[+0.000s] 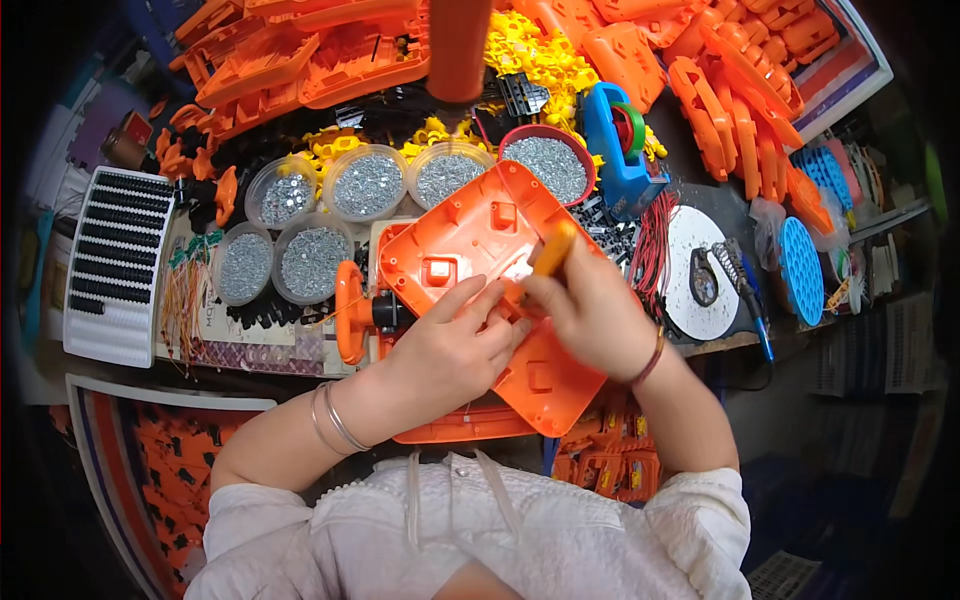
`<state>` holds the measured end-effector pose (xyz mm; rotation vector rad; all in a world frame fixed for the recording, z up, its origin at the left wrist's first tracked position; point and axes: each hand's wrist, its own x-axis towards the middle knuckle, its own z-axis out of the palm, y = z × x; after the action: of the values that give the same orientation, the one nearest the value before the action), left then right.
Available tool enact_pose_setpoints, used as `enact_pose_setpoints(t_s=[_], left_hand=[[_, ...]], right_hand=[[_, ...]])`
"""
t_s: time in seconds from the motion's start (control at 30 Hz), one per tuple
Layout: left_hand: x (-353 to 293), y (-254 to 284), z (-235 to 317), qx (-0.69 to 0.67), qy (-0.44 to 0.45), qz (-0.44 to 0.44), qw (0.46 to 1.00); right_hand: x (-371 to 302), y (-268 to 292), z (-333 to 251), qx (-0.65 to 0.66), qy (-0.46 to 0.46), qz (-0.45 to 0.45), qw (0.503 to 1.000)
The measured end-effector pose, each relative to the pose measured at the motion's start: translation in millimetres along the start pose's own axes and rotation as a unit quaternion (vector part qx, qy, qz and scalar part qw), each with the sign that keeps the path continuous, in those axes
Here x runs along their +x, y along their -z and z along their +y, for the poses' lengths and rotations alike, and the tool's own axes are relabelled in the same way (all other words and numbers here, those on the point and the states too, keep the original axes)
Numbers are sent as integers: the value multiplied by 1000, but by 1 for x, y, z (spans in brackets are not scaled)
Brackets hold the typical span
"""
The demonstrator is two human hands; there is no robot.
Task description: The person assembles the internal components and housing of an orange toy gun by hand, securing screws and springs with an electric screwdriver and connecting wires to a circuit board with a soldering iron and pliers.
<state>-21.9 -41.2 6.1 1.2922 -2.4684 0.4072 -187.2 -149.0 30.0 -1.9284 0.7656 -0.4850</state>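
Observation:
An orange plastic panel [448, 238] with raised square bosses lies at a slant in front of me, above another orange plastic part [470, 425]. Bent and close together, the fingers of my left hand [455, 340] press near the panel's middle; whatever is under their tips is hidden. My right hand [598, 315] grips a yellow-orange elongated piece [553, 248], smeared by motion, tilted over the panel. Its lower end is close to my left fingertips, and its kind cannot be made out. An orange handle-shaped part [350, 312] stands left of the panel.
Round tubs of small metal screws [366, 184] stand behind and left of the panel. A blue tape dispenser [612, 150], red wires [655, 245] and a white disc [697, 275] are at right. Orange shells [300, 60] and yellow parts [545, 55] pile up behind; a white tray [120, 265] lies left.

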Motion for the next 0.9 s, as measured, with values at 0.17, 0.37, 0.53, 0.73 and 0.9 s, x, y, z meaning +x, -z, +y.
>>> enact_pose_setpoints(t_s=[0.17, 0.37, 0.53, 0.73, 0.9], left_hand=[[-2, 1, 1, -74, -12, -10, 997], [0, -4, -2, -57, -4, 0, 998], [-5, -7, 0, -138, 44, 9, 989], [-2, -11, -1, -53, -2, 36, 998], [-1, -10, 2, -73, 5, 34, 997]], right_hand=[[-24, -20, -20, -271, 134, 20, 953], [-42, -33, -7, -248, 208, 105, 940], [-40, -36, -17, -244, 178, 68, 951], [-2, 1, 4, 39, -39, 46, 997], [-36, -10, -14, -180, 243, 119, 946]])
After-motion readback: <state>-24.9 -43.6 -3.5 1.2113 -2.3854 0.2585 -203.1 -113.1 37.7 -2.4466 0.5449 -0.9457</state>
